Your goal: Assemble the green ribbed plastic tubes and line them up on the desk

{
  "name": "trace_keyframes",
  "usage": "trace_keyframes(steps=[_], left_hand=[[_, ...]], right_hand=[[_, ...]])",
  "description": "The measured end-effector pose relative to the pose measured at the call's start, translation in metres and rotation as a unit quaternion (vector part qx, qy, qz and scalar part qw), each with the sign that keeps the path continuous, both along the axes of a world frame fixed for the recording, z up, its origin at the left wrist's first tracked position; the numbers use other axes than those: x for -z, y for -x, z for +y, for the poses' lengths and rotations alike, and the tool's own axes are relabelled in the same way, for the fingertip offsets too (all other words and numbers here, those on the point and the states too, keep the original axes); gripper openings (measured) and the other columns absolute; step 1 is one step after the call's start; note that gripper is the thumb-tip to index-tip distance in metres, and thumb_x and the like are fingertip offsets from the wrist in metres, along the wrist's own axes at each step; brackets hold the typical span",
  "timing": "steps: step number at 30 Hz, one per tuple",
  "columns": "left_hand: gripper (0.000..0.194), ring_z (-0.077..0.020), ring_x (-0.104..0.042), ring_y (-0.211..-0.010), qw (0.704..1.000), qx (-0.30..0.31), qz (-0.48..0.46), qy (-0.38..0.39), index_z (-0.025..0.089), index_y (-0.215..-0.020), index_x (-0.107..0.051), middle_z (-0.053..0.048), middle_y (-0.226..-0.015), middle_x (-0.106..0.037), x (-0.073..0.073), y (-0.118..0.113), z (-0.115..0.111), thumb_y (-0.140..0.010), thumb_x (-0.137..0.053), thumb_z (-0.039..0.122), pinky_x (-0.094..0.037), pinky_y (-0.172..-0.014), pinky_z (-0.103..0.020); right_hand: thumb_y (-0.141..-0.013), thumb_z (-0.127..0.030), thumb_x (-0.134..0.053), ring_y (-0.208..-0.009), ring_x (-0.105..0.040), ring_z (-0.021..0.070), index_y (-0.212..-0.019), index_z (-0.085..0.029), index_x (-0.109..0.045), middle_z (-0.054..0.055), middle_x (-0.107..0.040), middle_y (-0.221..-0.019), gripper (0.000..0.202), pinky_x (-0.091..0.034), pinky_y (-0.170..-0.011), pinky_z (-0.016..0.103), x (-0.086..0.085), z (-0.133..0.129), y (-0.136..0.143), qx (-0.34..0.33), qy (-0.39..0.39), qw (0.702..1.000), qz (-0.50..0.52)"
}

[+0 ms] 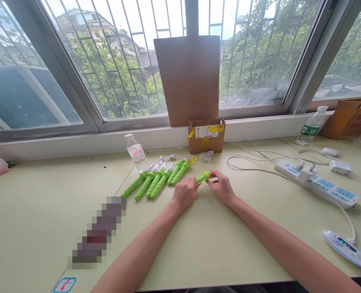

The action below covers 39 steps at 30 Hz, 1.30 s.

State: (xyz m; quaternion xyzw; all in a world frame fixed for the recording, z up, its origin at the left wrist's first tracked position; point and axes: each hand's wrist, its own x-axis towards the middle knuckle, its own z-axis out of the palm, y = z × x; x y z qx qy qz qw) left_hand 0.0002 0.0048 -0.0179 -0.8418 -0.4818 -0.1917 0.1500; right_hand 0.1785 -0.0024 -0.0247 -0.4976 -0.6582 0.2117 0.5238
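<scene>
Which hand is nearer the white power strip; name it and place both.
Right. The right hand is left of the white power strip, apart from it; the left hand is farther left, beyond the right hand.

**A pale green table (260,248) beside barred windows (192,18)**

Through the glass we see leafy trees (266,53) and a building (99,34). A tall brown cardboard sheet (189,81) stands upright against the window. Left of it we find a clear bottle (137,154) with red lettering; at far right, a green-labelled bottle (311,128) stands beside an open carton (345,120). Nearer us lie a white power strip (322,183) and an oval white device (347,249) with small lights.
</scene>
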Motion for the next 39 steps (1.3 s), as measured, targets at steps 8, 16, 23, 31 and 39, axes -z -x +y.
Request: trace_keyframes(steps=[8, 16, 23, 31, 39], left_hand=[[0.033, -0.0164, -0.059, -0.067, 0.998, -0.004, -0.005, 0.062, 0.017, -0.104, -0.05, -0.004, -0.083, -0.062, -0.0023, 0.0012, 0.0008, -0.092, -0.037, 0.045, -0.032, -0.049, -0.026], [0.023, -0.016, -0.058, -0.075, 0.999, -0.004, -0.005, 0.038, 0.018, -0.094, -0.052, -0.005, -0.086, -0.06, -0.0051, 0.0001, -0.0026, -0.094, -0.035, 0.034, -0.031, -0.051, -0.026], [0.027, -0.0169, -0.056, -0.075, 1.0, -0.001, -0.013, -0.003, 0.018, -0.093, -0.054, -0.006, -0.081, -0.061, -0.001, -0.0007, -0.0011, -0.093, -0.037, 0.039, -0.035, -0.057, -0.026], [0.033, -0.0169, -0.059, -0.069, 1.0, 0.0, -0.01, 0.021, 0.016, -0.091, -0.053, -0.006, -0.08, -0.062, 0.0012, -0.002, 0.0013, -0.095, -0.03, 0.04, -0.033, -0.05, -0.025], [0.026, -0.0169, -0.061, -0.064, 0.995, -0.027, -0.005, 0.094, 0.019, -0.105, -0.047, -0.002, -0.077, -0.062, -0.0057, -0.0013, -0.0016, -0.089, -0.046, 0.039, -0.035, -0.05, -0.024]], right_hand=[[-0.077, -0.029, -0.057, -0.085, -0.061, 0.0181, -0.081, -0.021, -0.052, 0.006, -0.064, -0.107, 0.01, -0.054, -0.066, 0.032, 0.0013, -0.0015, 0.0005, 0.0, 0.002, 1.0, -0.01], [-0.075, -0.027, -0.056, -0.082, -0.061, 0.0176, -0.084, -0.021, -0.052, 0.006, -0.064, -0.106, 0.011, -0.055, -0.066, 0.033, -0.0003, -0.0013, 0.001, -0.003, -0.003, 1.0, -0.003], [-0.075, -0.026, -0.055, -0.084, -0.062, 0.0184, -0.085, -0.022, -0.051, 0.006, -0.064, -0.105, 0.012, -0.055, -0.065, 0.034, 0.0016, 0.0003, 0.0003, -0.001, -0.005, 1.0, 0.005], [-0.076, -0.027, -0.055, -0.082, -0.061, 0.0173, -0.084, -0.021, -0.053, 0.007, -0.063, -0.106, 0.01, -0.055, -0.065, 0.033, 0.002, 0.0004, 0.0007, 0.01, -0.005, 1.0, 0.005], [-0.076, -0.027, -0.055, -0.079, -0.062, 0.0177, -0.082, -0.021, -0.054, 0.007, -0.064, -0.103, 0.009, -0.055, -0.065, 0.034, 0.0011, -0.0012, 0.0019, 0.01, -0.001, 1.0, -0.007]])
